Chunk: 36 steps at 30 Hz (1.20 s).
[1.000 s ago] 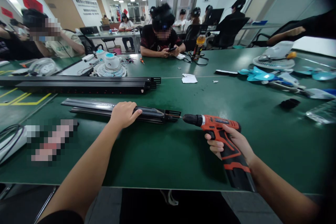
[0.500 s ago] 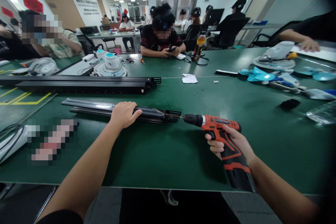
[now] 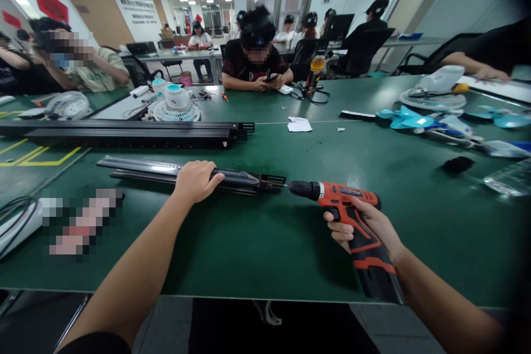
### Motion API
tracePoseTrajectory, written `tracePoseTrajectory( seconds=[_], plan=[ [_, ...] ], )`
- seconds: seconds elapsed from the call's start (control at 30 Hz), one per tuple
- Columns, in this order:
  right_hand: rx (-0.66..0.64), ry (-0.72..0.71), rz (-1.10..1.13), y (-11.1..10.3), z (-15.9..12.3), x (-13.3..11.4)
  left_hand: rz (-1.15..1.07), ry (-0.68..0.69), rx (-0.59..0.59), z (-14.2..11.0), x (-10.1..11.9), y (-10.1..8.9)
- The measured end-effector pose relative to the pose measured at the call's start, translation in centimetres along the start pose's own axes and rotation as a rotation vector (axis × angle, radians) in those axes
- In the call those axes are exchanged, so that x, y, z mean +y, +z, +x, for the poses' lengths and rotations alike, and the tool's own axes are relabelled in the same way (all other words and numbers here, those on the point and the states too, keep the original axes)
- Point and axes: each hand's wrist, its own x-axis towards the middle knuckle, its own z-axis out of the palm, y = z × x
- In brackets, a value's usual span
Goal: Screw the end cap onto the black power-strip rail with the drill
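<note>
My left hand [image 3: 198, 181] is wrapped over the middle of a long black housing [image 3: 238, 180] that lies on the green table [image 3: 249, 254]. My right hand [image 3: 373, 227] grips an orange and black cordless drill [image 3: 350, 194] by its handle, with a finger at the trigger. The drill points left. Its thin bit meets the slotted black end piece [image 3: 274, 181] of the housing; whether a screw sits at the tip is too small to tell.
Behind the housing lie more long black housings [image 3: 128, 137]. Fan parts [image 3: 176, 105] stand at the back left, and blue fan blades [image 3: 406, 117] lie at the right. A drink bottle [image 3: 314, 76] stands near a seated person [image 3: 255, 61] holding a phone. A paper scrap [image 3: 299, 124] lies mid-table.
Both my hands, the drill and the housing stay in practically the same place. At the far right, another person's hand has shifted slightly.
</note>
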Motion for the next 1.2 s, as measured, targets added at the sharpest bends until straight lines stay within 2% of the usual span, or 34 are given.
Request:
tracePoseTrajectory(
  seconds=[0.27, 0.57, 1.2],
  plan=[
    [0.011, -0.065, -0.024, 0.2, 0.0, 0.1, 0.022, -0.005, 0.04, -0.1, 0.0, 0.3],
    [-0.005, -0.06, -0.095, 0.3, -0.1, 0.0, 0.015, -0.032, 0.06, 0.1, 0.5, -0.1],
    [0.006, -0.092, -0.007, 1.2, -0.2, 0.0, -0.041, -0.049, 0.05, 0.2, 0.8, -0.7]
  ],
)
